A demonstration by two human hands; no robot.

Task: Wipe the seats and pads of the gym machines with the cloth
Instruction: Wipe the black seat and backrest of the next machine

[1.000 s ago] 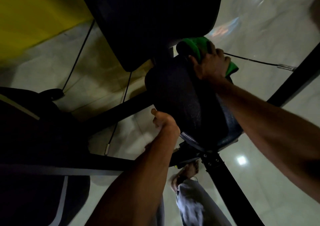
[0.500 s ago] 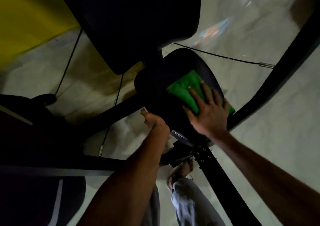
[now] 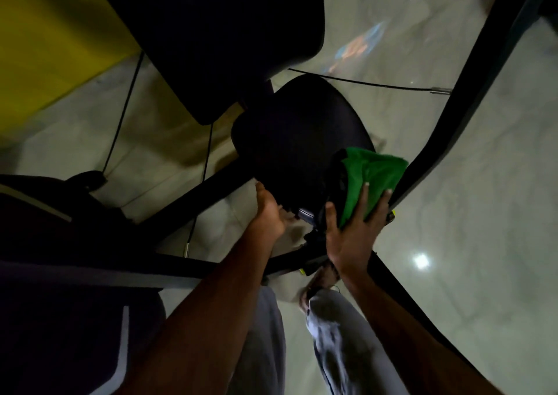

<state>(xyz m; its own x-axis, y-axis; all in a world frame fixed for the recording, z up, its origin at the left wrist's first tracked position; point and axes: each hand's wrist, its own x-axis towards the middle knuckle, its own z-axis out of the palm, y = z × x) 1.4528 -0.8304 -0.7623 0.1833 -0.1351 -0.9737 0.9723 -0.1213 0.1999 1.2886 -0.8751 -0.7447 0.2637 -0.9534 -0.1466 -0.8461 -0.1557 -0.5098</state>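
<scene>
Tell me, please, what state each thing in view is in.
Green cloth: bunched, pressed against the seat's near edge.
Seat: gripped at its left edge.
Left hand: grips the seat.
Right hand: fingers straight, pressing the cloth.
Back pad: untouched.

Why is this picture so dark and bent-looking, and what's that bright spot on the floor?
Head view: dim light leaves the seat and back pad almost black, while the green cloth stands out; the spot is likely a lamp's glare on the glossy floor; the wide lens bows the frame bar; the far floor is motion-smeared.
</scene>
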